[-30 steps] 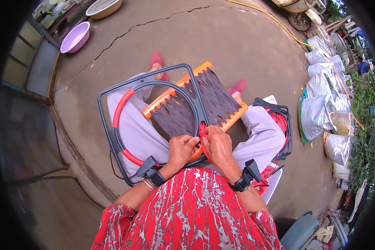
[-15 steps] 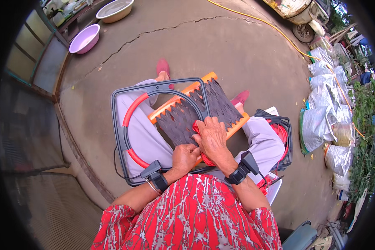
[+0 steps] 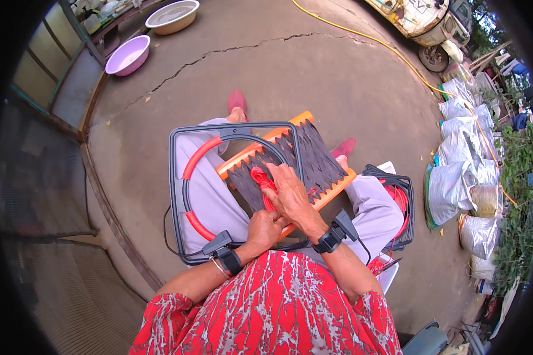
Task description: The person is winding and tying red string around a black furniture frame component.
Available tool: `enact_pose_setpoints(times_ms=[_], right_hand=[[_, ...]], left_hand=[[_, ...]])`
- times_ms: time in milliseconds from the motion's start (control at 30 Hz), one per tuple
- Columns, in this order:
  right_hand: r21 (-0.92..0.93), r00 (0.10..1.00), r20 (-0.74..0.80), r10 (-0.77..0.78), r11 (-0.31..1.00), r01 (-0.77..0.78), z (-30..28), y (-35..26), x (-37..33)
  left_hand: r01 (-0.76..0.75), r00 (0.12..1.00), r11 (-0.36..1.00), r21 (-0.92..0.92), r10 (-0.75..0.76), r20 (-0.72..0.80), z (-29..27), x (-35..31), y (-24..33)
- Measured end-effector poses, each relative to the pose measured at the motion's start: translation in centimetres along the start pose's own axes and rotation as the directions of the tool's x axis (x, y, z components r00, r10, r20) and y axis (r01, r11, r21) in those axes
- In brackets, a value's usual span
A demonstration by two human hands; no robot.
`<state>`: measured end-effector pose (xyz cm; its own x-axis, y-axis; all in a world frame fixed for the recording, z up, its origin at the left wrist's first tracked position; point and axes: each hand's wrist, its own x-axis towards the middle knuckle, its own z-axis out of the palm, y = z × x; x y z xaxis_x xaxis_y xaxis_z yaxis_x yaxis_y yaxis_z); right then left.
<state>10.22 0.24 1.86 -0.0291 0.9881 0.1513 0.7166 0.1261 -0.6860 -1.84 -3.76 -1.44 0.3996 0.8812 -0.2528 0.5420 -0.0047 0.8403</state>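
Note:
Across my lap lies a black square frame (image 3: 172,177) with a round inner ring, partly wrapped in red (image 3: 201,156). My right hand (image 3: 291,195) holds a bundle of red cord (image 3: 259,177) between thumb and fingers, over the ring's right side. Just below it, my left hand (image 3: 263,229) is closed in a pinch near the ring's lower right; what it pinches is hidden. Beneath the frame, between my legs, sits an orange-railed piece with a dark criss-cross strap surface (image 3: 314,151). A small red piece shows on the straps beside my right hand.
More black frames with red cord (image 3: 400,201) lie by my right leg, above a white container (image 3: 389,275). Silvery sacks (image 3: 450,186) line the right side. Two basins, one purple (image 3: 128,56), stand far left. A yellow hose (image 3: 385,38) crosses the far floor.
My right hand has shifted a little left, and the red cord bundle now sticks out farther past its fingers. My left hand stays pinched near the ring. The whole view has shifted slightly.

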Motion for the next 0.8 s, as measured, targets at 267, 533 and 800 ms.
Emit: enact_pose_setpoints(times_ms=[267,533,800], right_hand=[[-0.340,0.998,0.047,-0.037,0.939,0.051,1.7,0.2,-0.5],[0.989,0.887,0.109,0.449,0.038,-0.141,-8.5,-4.1,-1.0],[0.979,0.822,-0.024,0.569,0.179,-0.096,-20.4,-2.9,-13.8]], left_hand=[[0.006,1.000,0.999,-0.042,-0.007,-0.028,1.1,0.1,-1.8],[0.113,0.994,0.984,-0.137,-0.112,0.019,0.2,0.3,-1.0],[0.340,0.940,0.822,-0.457,-0.295,0.169,-1.4,1.0,0.4]])
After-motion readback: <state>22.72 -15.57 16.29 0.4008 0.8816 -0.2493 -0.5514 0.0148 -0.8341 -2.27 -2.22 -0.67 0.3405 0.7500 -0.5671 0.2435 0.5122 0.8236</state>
